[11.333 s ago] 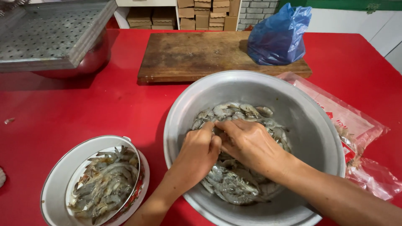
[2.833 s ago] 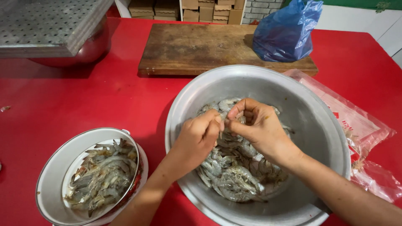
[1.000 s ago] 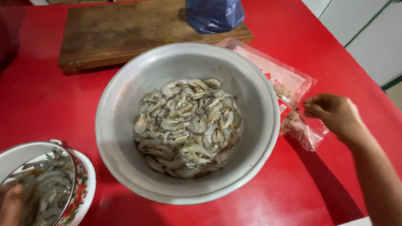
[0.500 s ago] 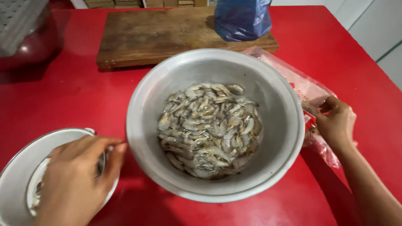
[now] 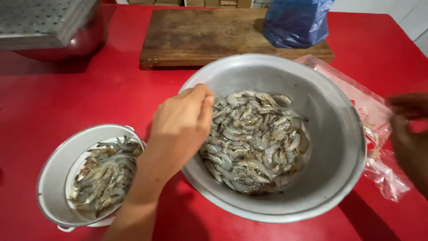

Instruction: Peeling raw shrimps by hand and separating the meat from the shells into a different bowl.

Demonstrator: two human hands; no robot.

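Note:
A wide metal basin on the red table holds a heap of raw grey shrimp. My left hand hangs over the basin's left rim, fingers curled down among the shrimp at the heap's left side. My right hand is blurred at the right edge, over a clear plastic bag that lies beside the basin; whether it grips the bag is unclear. A smaller white enamel bowl with more shrimp stands at the lower left.
A wooden cutting board lies behind the basin, with a blue plastic bag on its right end. A perforated metal tray rests on a steel pot at the back left.
My left hand has moved from the white bowl to the basin and reached into the shrimp. My right hand stays at the clear bag on the right.

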